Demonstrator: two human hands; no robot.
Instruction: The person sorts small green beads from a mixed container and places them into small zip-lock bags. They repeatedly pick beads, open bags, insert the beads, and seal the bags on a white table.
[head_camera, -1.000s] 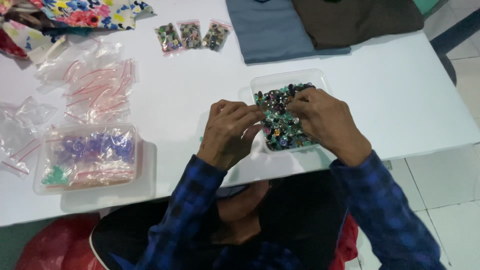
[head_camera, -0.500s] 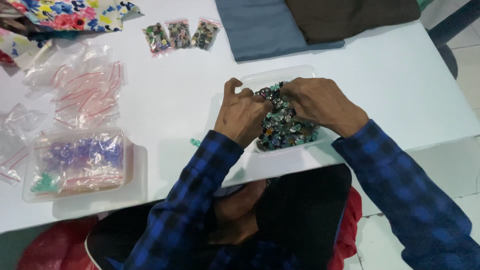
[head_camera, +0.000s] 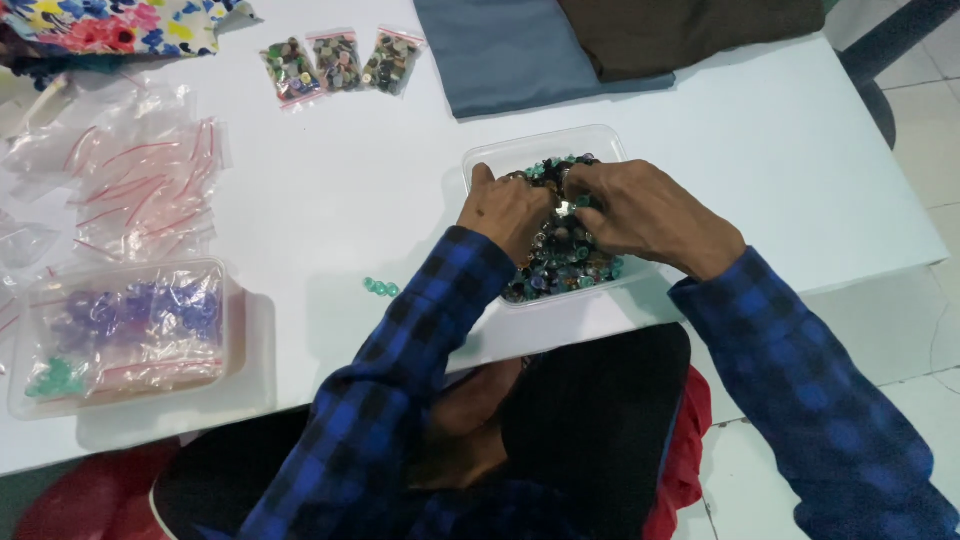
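**Sorting beads in the tub**

Both hands, left (head_camera: 510, 208) and right (head_camera: 640, 212), dig into the clear tub (head_camera: 500, 155) of mixed beads (head_camera: 560, 265). Each grip seems pinched on beads; uncertain. Next calls for lifting out a small pinch cleanly.

A small home craft or packing workspace. A white table (head_camera: 330, 190) on tiled floor (head_camera: 920, 330) carries empty zip bags (head_camera: 140, 170), filled bead packets (head_camera: 338, 62) and folded fabric (head_camera: 530, 50).

Both hands, left (head_camera: 510, 212) and right (head_camera: 640, 215), cover much of the beads (head_camera: 560, 265), hiding their fingertips and any grasp. At the desk's (head_camera: 350, 190) far edge, floral cloth (head_camera: 120, 22) and folded fabrics (head_camera: 600, 40) run out of frame. Bag (head_camera: 338, 62) contents are too small to identify.
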